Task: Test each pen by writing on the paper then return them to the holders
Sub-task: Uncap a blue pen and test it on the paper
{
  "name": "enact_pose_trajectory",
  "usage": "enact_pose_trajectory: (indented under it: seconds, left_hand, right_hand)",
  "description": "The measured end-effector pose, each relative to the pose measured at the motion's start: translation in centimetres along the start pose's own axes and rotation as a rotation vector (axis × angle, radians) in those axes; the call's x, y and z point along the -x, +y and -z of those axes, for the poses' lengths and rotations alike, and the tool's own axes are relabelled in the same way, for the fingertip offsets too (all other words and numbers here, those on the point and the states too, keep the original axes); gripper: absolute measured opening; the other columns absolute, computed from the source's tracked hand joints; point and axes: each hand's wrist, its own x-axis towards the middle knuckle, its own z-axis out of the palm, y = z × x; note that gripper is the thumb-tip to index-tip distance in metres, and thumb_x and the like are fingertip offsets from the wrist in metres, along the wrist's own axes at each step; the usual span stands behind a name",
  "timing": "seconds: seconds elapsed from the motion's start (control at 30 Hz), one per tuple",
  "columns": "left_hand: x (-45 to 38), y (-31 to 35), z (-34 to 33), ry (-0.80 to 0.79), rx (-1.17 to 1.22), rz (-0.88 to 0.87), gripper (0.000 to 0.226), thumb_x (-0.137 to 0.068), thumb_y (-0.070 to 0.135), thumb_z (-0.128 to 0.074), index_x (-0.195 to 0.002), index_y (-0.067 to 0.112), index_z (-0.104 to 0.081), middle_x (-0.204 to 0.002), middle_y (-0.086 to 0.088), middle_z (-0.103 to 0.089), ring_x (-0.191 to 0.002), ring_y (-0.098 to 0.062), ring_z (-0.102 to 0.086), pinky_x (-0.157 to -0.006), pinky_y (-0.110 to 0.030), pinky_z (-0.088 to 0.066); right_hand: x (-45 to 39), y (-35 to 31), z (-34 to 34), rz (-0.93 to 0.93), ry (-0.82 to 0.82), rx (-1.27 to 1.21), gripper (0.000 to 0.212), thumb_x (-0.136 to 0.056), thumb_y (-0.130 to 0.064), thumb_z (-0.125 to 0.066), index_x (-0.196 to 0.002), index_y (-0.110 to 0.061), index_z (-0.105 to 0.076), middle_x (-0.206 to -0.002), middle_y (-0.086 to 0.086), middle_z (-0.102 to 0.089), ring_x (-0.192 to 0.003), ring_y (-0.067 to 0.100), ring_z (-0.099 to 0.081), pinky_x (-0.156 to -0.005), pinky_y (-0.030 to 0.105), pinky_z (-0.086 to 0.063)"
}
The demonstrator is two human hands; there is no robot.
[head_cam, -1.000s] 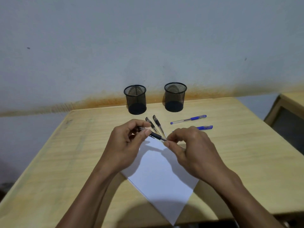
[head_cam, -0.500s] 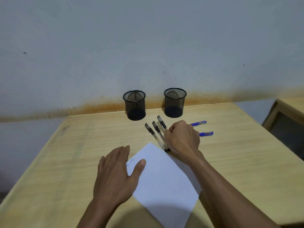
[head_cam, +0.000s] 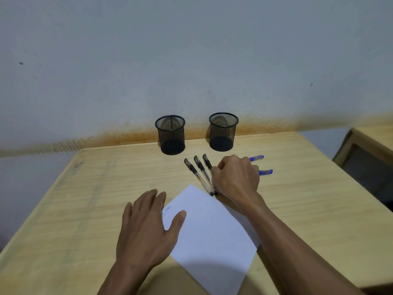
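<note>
On the table (head_cam: 297,209), my left hand (head_cam: 146,226) lies flat at about 7 o'clock from the middle, fingers straight and spread, gripping nothing. Its thumb rests on the left edge of the paper (head_cam: 212,231), and the other fingers lie on the bare wood just beside that edge. A small scribble (head_cam: 167,208) shows on the paper near my thumb, at roughly 11 o'clock from its tip.

My right hand (head_cam: 236,177) sits at 1 o'clock from the paper's top corner, knuckles up, fingers curled under. Those fingers close around the rightmost of three black pens (head_cam: 207,165), whose cap end sticks out past my knuckles toward 11 o'clock. The middle pen (head_cam: 201,170) and the left pen (head_cam: 194,174) lie parallel just beside it on the table, tilted the same way, their tips close to the paper's top corner; whether they touch it I cannot tell.

Two blue pens poke out from behind my right hand at 2 and 3 o'clock: the far one (head_cam: 257,157) and the near one (head_cam: 265,172), both lying flat on the table.

Two black mesh holders stand upright at 12 o'clock against the wall: the left holder (head_cam: 170,135) and the right holder (head_cam: 223,132), well apart from each other, with no pens visible in them.
</note>
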Motion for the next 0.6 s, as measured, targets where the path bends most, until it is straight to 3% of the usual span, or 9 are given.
enact_pose_trajectory:
  seconds: [0.1, 0.2, 0.4, 0.6]
  left_hand:
    - [0.0, 0.0, 0.0, -0.005, -0.016, -0.002, 0.079, -0.083, 0.074, -0.024, -0.142, 0.025, -0.044, -0.150, 0.008, -0.039, -0.143, -0.011, -0.026, -0.120, -0.041, -0.014]
    - [-0.1, -0.1, -0.1, -0.013, -0.027, 0.000, 0.079, -0.084, 0.074, -0.024, -0.144, 0.026, -0.041, -0.152, 0.008, -0.035, -0.145, -0.010, -0.021, -0.121, -0.041, -0.011]
    - [-0.1, -0.1, -0.2, 0.011, -0.021, -0.010, 0.081, -0.082, 0.074, -0.025, -0.140, 0.023, -0.047, -0.149, 0.005, -0.042, -0.143, -0.013, -0.029, -0.119, -0.044, -0.018]
    - [-0.2, -0.1, -0.2, 0.006, -0.034, -0.009, 0.081, -0.082, 0.075, -0.025, -0.140, 0.022, -0.048, -0.148, 0.005, -0.043, -0.142, -0.012, -0.031, -0.118, -0.046, -0.021]
  right_hand:
    - [-0.5, 2.3, 1.5, -0.024, 0.030, -0.111, 0.024, -0.093, -0.041, -0.064, -0.109, -0.027, -0.075, -0.109, 0.004, -0.068, -0.112, 0.029, -0.054, -0.093, 0.040, -0.043]
    - [-2.0, 5.2, 3.0, 0.080, -0.097, -0.035, 0.032, -0.088, -0.044, -0.071, -0.116, -0.029, -0.075, -0.111, 0.000, -0.068, -0.119, 0.026, -0.048, -0.093, 0.039, -0.042]
    - [-3.2, 8.5, 3.8, 0.182, -0.183, 0.109, 0.029, -0.085, -0.051, -0.075, -0.109, -0.035, -0.078, -0.113, -0.002, -0.062, -0.118, 0.025, -0.046, -0.090, 0.041, -0.040]
    - [-3.4, 9.3, 2.8, 0.282, -0.138, 0.156, 0.016, -0.091, -0.046, -0.069, -0.101, -0.037, -0.078, -0.106, -0.004, -0.062, -0.109, 0.023, -0.048, -0.081, 0.038, -0.038]
